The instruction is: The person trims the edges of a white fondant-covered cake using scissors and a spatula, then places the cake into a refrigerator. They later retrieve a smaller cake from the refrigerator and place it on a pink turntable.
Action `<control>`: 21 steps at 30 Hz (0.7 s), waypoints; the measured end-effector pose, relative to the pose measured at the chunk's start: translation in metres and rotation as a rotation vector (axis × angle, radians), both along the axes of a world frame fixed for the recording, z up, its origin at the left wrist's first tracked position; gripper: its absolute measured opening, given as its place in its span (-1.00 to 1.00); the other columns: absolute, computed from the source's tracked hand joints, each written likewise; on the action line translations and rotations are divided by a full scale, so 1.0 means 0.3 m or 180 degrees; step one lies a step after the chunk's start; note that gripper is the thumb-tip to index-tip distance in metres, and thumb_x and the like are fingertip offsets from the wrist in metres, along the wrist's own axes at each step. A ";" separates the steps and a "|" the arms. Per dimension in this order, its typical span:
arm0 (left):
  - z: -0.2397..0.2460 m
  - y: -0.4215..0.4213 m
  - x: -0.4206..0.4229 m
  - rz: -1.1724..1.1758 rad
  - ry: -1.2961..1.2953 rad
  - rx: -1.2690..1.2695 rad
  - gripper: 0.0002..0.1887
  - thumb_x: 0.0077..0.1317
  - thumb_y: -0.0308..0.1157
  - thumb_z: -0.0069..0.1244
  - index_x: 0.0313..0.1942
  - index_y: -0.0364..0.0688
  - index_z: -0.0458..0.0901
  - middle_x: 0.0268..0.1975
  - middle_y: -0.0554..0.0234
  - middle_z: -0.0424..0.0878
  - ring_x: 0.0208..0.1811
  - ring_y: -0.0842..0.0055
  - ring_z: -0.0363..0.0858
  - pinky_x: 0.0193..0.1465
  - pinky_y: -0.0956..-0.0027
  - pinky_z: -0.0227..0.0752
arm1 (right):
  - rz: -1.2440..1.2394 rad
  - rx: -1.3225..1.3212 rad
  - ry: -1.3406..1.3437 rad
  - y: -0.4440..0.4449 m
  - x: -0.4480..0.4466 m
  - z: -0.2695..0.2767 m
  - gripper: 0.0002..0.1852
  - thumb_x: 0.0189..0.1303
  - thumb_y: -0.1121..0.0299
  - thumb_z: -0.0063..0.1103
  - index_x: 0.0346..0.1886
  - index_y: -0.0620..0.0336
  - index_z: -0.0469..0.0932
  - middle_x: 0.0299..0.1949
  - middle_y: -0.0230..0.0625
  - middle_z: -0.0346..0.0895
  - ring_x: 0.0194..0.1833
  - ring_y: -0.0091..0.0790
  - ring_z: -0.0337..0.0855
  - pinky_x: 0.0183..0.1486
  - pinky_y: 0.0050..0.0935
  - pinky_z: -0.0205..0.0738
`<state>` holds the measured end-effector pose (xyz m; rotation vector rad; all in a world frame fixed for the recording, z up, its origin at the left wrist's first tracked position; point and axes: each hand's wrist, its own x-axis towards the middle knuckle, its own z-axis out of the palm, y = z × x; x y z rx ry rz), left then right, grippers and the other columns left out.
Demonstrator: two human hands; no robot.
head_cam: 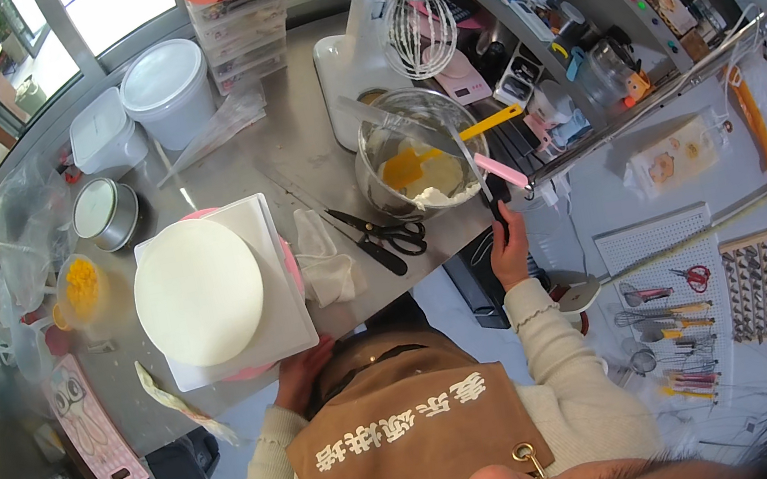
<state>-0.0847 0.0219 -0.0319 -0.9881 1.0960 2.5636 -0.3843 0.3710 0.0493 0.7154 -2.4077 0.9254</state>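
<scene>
My right hand [511, 248] grips the black handle of a metal icing spatula [471, 162], whose blade lies at the right rim of a steel mixing bowl [375, 187]. Inside the bowl are pale cream [448, 194], a yellow silicone spatula [409, 165] and part of a pink-handled tool [501, 170]. At the table's front edge, my left hand [306, 370] is beside a white square board [291, 323]; its fingers are mostly hidden. A smooth, round, white-coated cake [198, 293] stands on this board, with a pink turntable [292, 266] showing beneath.
Black scissors [382, 230], a long black-handled knife [383, 258] and a cloth [325, 261] lie between cake and bowl. Diced yellow fruit [82, 286] and cake tins [105, 214] stand left. Behind the bowl is a stand mixer [352, 54]; shelves [550, 52] border the right.
</scene>
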 end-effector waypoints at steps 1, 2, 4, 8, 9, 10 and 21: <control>-0.009 0.005 -0.024 -0.0078 0.0039 0.0031 -0.49 0.59 -0.19 -0.13 0.37 -0.35 0.32 0.34 -0.05 0.52 0.42 0.25 0.47 0.44 0.23 0.39 | -0.0045 0.0003 -0.0019 0.030 0.023 -0.021 -0.62 0.45 0.55 0.07 0.30 0.27 0.46 -0.08 -0.01 0.48 -0.08 0.05 0.52 0.07 -0.23 0.44; -0.022 0.012 -0.046 -0.0081 0.0107 0.0160 -0.46 0.59 -0.18 -0.11 0.40 -0.35 0.28 0.37 -0.05 0.49 0.43 0.26 0.45 0.45 0.24 0.38 | -0.0096 0.0012 -0.0136 0.070 0.058 -0.041 -0.62 0.45 0.55 0.07 0.30 0.28 0.46 -0.08 -0.01 0.48 -0.08 0.04 0.52 0.07 -0.24 0.44; -0.059 0.027 -0.084 -0.0027 0.0220 0.0235 -0.40 0.59 -0.14 -0.11 0.44 -0.35 0.19 0.43 -0.05 0.40 0.47 0.26 0.40 0.48 0.22 0.34 | -0.0170 -0.0006 -0.0385 0.157 0.150 -0.085 -0.63 0.43 0.56 0.09 0.28 0.27 0.47 -0.09 -0.01 0.48 -0.07 0.04 0.52 0.07 -0.24 0.44; -0.144 0.045 -0.113 0.0190 0.0642 0.0454 -0.34 0.59 -0.08 -0.12 0.48 -0.31 0.10 0.50 -0.07 0.28 0.52 0.24 0.31 0.52 0.16 0.28 | -0.0212 0.0511 -0.0865 0.335 0.414 -0.124 -0.62 0.41 0.53 0.10 0.27 0.20 0.48 0.00 0.02 0.51 0.00 0.12 0.53 0.11 -0.11 0.43; -0.162 0.043 -0.114 0.0230 0.0715 0.0460 -0.35 0.59 -0.08 -0.12 0.48 -0.30 0.11 0.50 -0.07 0.28 0.52 0.22 0.30 0.53 0.15 0.27 | -0.0217 0.0621 -0.1024 0.352 0.493 -0.120 -0.62 0.41 0.50 0.11 0.27 0.19 0.48 0.01 0.02 0.52 0.03 0.14 0.53 0.14 -0.06 0.42; -0.179 0.046 -0.120 0.0312 0.0741 0.0517 -0.35 0.59 -0.08 -0.12 0.48 -0.28 0.13 0.50 -0.07 0.28 0.53 0.20 0.29 0.54 0.13 0.25 | -0.0172 0.0668 -0.1155 0.347 0.547 -0.114 -0.62 0.40 0.50 0.12 0.27 0.18 0.47 0.01 0.00 0.54 0.04 0.13 0.53 0.15 -0.09 0.43; -0.235 0.127 -0.264 0.0784 0.0335 0.1185 -0.53 0.59 -0.13 -0.11 0.31 -0.27 0.41 0.33 -0.09 0.51 0.41 0.17 0.45 0.50 0.05 0.32 | 0.1704 0.1311 -0.1201 -0.473 0.334 -0.222 -0.57 0.40 0.34 0.15 0.32 -0.01 0.43 -0.11 -0.18 0.50 -0.26 0.02 0.67 -0.32 -0.10 0.59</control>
